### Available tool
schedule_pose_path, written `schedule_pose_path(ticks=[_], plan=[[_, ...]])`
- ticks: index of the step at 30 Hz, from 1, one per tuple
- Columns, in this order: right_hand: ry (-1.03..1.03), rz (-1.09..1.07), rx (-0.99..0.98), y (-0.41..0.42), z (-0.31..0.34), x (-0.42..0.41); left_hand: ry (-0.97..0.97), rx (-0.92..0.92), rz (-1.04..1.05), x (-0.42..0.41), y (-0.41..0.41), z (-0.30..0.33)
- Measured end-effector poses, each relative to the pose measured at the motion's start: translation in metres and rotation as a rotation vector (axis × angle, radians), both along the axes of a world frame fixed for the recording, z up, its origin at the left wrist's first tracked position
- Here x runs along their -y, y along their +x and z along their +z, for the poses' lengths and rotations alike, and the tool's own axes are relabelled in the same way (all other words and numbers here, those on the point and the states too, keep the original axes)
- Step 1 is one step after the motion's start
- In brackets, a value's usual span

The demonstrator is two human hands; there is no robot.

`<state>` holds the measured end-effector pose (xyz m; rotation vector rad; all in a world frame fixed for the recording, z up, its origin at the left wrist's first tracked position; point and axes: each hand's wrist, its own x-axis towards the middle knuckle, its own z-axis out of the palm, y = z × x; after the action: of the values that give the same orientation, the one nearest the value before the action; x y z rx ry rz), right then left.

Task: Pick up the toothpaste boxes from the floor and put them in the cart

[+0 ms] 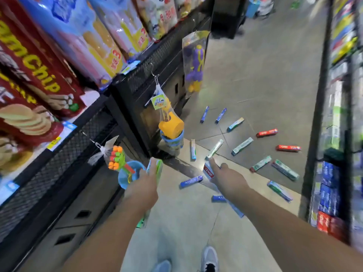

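Several toothpaste boxes lie scattered on the grey floor ahead: blue ones [204, 114], green-white ones [242, 146] and red ones [266, 132]. My left hand [146, 182] grips a bundle of green-white boxes [156, 167] that runs down under my wrist. My right hand [225, 175] holds a red-white box [208, 170] and a blue box whose end shows below my forearm [236, 210]. Another blue box [191, 181] lies on the floor between my hands. No cart is in view.
A black mesh shelf [94, 134] with snack bags runs along the left, with hanging toys [170, 126] sticking into the aisle. A shelf of boxed goods [334, 154] stands on the right. My shoes [210, 258] show at the bottom.
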<state>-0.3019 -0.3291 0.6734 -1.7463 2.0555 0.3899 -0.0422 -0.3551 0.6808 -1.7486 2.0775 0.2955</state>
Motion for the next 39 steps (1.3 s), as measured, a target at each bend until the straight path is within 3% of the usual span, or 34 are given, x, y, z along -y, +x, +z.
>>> schedule_pose_path(ticks=[9,20,27,31,34,36,39], plan=[[-0.015,-0.234,0.014,-0.012,0.127,-0.025,-0.097,-0.070,-0.294,0.017,-0.027,0.115],[-0.157,-0.666,-0.092,-0.016,0.192,-0.195,-0.058,-0.162,-0.808,-0.057,-0.104,0.179],[-0.126,-1.029,-0.014,-0.011,0.209,-0.350,0.049,-0.246,-1.107,-0.182,-0.178,0.202],[-0.104,-1.175,-0.085,0.023,0.214,-0.463,0.077,-0.254,-1.326,-0.283,-0.201,0.204],[-0.096,-1.335,-0.050,0.054,0.204,-0.556,0.092,-0.243,-1.470,-0.373,-0.204,0.202],[-0.146,-1.452,-0.117,0.084,0.200,-0.615,0.137,-0.257,-1.551,-0.435,-0.195,0.200],[-0.063,-1.578,-0.168,0.136,0.198,-0.697,0.218,-0.237,-1.684,-0.524,-0.171,0.192]])
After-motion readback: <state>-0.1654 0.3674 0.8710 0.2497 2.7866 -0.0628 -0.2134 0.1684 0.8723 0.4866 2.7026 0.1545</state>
